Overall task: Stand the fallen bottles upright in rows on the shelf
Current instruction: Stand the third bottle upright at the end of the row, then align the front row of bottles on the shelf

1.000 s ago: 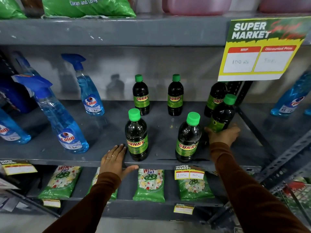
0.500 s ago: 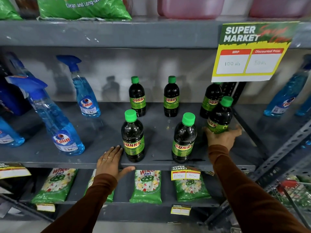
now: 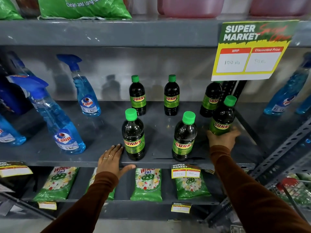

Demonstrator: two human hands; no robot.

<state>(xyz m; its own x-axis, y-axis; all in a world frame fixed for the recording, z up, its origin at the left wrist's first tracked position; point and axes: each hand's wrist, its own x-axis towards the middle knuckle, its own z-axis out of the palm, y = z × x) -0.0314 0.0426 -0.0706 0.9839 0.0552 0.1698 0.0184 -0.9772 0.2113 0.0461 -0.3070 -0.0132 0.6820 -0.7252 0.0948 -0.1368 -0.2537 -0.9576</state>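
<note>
The right-hand front bottle (image 3: 223, 115), dark with a green cap, sits at the right end of the shelf (image 3: 159, 163), its long axis leaning slightly, cap toward the upper right, just in front of the right-hand back bottle (image 3: 210, 100). The right hand (image 3: 222, 138) is on it, fingers (image 3: 234, 132) wrapped around its base from below and in front, so the coming move is judged to be settling it plumb in the front row beside the middle front bottle (image 3: 184, 137). The left hand (image 3: 111, 160) lies flat and unclenched on the shelf edge, grasping nothing, fingertips just beside the left front bottle (image 3: 133, 135).
</note>
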